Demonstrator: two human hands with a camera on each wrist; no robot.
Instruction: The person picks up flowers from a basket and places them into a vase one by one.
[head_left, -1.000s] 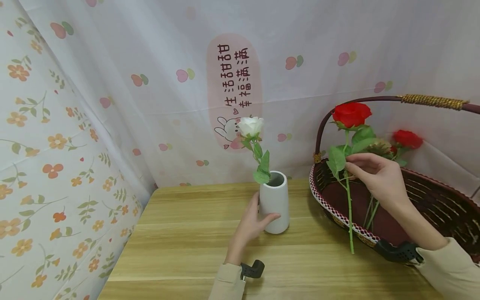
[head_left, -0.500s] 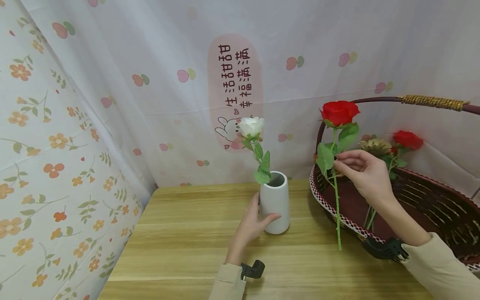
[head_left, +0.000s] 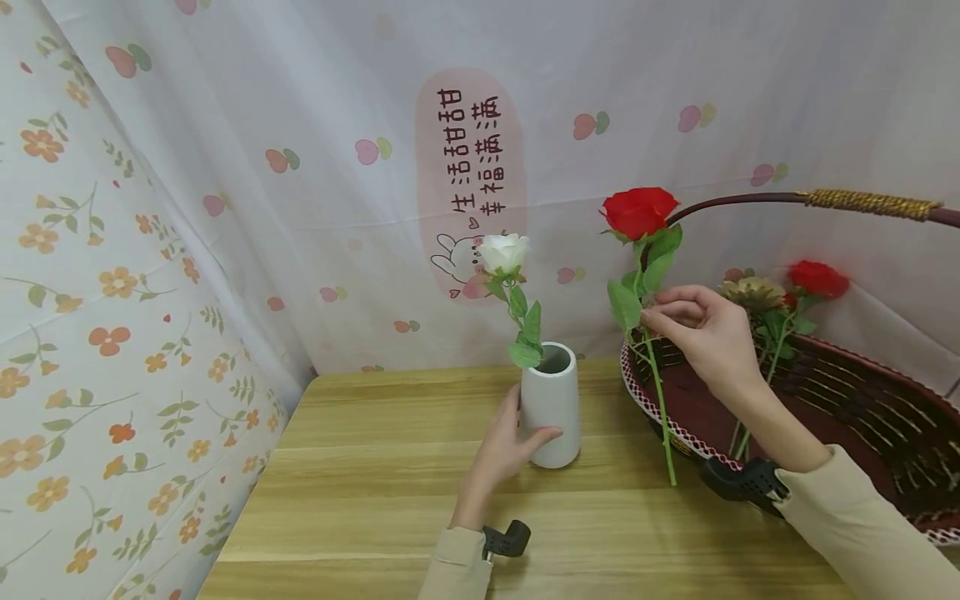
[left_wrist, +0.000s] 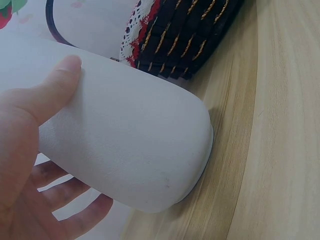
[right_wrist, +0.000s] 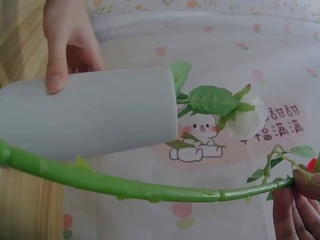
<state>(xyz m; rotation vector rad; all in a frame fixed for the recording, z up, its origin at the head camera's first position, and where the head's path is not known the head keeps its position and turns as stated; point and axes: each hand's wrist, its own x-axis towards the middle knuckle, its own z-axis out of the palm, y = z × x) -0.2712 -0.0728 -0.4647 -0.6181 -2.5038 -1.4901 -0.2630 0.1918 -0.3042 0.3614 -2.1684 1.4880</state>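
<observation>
In the head view my left hand holds the white vase, its thumb across the front and fingers round the side. The vase stands upright on the wooden table. Out of its mouth leans a white rose with green leaves. My right hand pinches the stem of a red rose between thumb and fingertips, just below its leaves. That rose is bloom-up to the right of the vase, its lower stem hanging in front of the basket's rim. In the right wrist view the green stem crosses below the vase.
A dark woven basket with lace trim and an arched handle stands on the right. Inside it are another red rose and a tan flower. A printed curtain hangs behind the table.
My right hand has carried the red rose leftward and slightly up, from over the basket toward the vase. My left hand and the vase have stayed in place.
</observation>
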